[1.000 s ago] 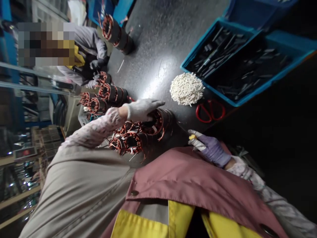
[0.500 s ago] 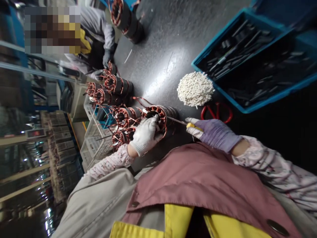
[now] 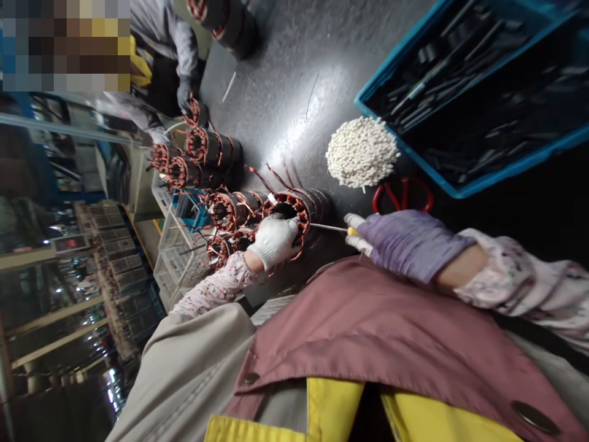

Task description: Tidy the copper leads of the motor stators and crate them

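My right hand (image 3: 405, 245), in a purple glove with pale fingertips, is closed around the yellow handle of a screwdriver (image 3: 329, 228). Its thin metal shaft reaches left to the rim of a motor stator (image 3: 317, 205) with copper windings. My left hand (image 3: 277, 238), in a white knitted glove, grips the near side of that stator's wound end, its fingertips partly hidden at the rim. The dark bore shows above the hand. Loose copper leads (image 3: 278, 178) stick out from the far side of the windings.
More wound stators (image 3: 221, 153) stand to the left. Right of mine lie a bundle of white sticks (image 3: 361, 153) and red-handled scissors (image 3: 427, 197). Blue bins (image 3: 453, 191) hold dark strips. A co-worker's gloved hand (image 3: 184, 92) touches a stator at upper left. Plastic crates (image 3: 177, 261) stand below.
My left hand has drawn back from the bore toward the near rim, uncovering more of the opening. The screwdriver stays at the stator's rim, now more level. The whole view has shifted slightly.
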